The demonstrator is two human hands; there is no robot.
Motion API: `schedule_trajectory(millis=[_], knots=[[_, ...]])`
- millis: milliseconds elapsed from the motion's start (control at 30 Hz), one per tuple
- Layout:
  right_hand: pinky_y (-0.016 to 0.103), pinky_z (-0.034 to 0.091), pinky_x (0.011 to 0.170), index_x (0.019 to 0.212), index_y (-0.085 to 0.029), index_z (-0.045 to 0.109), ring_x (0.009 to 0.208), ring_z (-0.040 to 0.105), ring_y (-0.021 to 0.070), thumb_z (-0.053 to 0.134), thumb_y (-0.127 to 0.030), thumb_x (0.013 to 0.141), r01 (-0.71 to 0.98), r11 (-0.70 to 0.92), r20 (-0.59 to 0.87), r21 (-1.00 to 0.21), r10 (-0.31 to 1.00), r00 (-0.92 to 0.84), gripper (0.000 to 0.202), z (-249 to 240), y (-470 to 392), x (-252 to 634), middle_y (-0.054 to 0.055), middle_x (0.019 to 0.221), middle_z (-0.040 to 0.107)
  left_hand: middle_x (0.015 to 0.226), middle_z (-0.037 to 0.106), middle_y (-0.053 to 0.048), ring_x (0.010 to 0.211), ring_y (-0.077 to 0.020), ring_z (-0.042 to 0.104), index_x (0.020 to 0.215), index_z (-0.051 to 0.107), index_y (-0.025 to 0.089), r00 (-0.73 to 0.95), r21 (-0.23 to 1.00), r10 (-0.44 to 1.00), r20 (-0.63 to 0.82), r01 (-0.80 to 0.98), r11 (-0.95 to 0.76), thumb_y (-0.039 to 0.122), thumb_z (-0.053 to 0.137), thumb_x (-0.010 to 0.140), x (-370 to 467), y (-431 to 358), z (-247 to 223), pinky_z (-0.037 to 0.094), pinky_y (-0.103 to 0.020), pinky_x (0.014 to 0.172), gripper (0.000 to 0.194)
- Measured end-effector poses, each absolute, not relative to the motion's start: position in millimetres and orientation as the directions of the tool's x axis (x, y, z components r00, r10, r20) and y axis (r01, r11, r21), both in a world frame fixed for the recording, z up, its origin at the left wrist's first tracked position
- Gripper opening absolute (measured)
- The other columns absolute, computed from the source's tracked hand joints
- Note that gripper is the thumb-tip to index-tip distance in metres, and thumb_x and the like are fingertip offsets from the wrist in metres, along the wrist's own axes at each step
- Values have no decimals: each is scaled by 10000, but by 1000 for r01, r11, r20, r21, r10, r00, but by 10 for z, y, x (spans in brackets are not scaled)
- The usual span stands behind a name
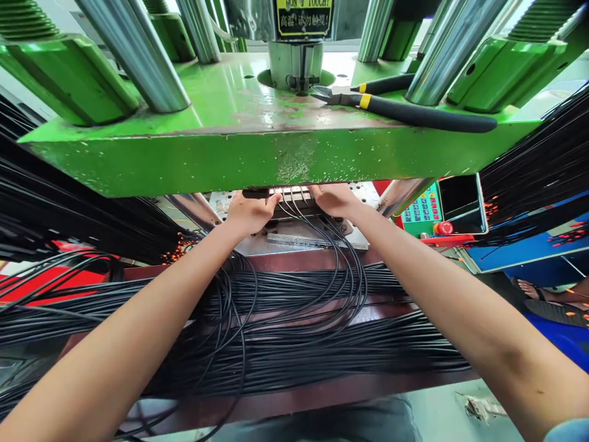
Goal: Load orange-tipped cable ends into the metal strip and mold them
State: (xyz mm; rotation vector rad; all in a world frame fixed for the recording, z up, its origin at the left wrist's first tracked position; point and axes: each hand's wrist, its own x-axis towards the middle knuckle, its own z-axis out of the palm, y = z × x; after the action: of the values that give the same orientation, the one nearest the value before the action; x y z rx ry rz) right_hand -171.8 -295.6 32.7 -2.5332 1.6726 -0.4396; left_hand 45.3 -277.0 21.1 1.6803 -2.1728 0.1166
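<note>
Below the green press plate, my left hand (252,213) lies against the left part of a metal mold (299,209), its thumb pointing towards the cables. My right hand (335,200) is at the mold's right part, beside the cable ends. The press plate's edge hides most fingers of both hands, so their grip does not show. Between the hands, several thin black cables (301,216) run out of the mold. They curve down towards me over a big bundle of black cables (294,350). A flat metal bar (304,241) lies just in front of the mold.
Cutting pliers (391,109) with black handles lie on the green press plate (221,159). Above hangs a warning label (304,18) about heat. At right are a control panel (421,209) and a red emergency button (443,228). Hanging black cables (547,153) flank both sides.
</note>
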Motion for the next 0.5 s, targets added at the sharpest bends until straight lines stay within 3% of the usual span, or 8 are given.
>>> schedule_trajectory(millis=[133,200,333,500], knots=[[440,296,1078,1334,-123,568,1252,491,297,296,-367,1026,-873,-449,301,-191,-873,384,478,345,-2588,-1642,140,1335,588,1150,668,-157,1040,-294,622,1212,605,151,-286,128,-882,375,-926,355,346,403,962,181,-2591,300,478,-449,954,376],[446,221,1123,1391,-88,511,1316,421,308,310,-348,1019,-874,-459,348,-163,-855,384,496,310,-2482,-1600,161,1423,505,1267,606,-177,1123,-305,586,1263,576,130,-334,107,-867,370,-912,397,284,395,961,63,-2491,324,466,-452,985,384],[424,264,1075,1321,-80,568,1222,470,312,302,-305,1003,-861,-489,385,-140,-828,408,472,275,-2471,-1534,183,1307,578,1288,590,-172,1177,-301,557,1271,572,135,-359,98,-863,355,-904,417,231,380,958,-6,-2403,338,454,-455,1016,379],[426,340,981,1194,-140,651,1056,561,299,318,-318,994,-854,-468,371,-228,-852,368,427,346,-2564,-1544,154,1111,668,1338,578,-148,1215,-290,551,1295,564,160,-339,130,-879,334,-908,399,251,390,963,62,-2494,327,424,-470,1057,386]])
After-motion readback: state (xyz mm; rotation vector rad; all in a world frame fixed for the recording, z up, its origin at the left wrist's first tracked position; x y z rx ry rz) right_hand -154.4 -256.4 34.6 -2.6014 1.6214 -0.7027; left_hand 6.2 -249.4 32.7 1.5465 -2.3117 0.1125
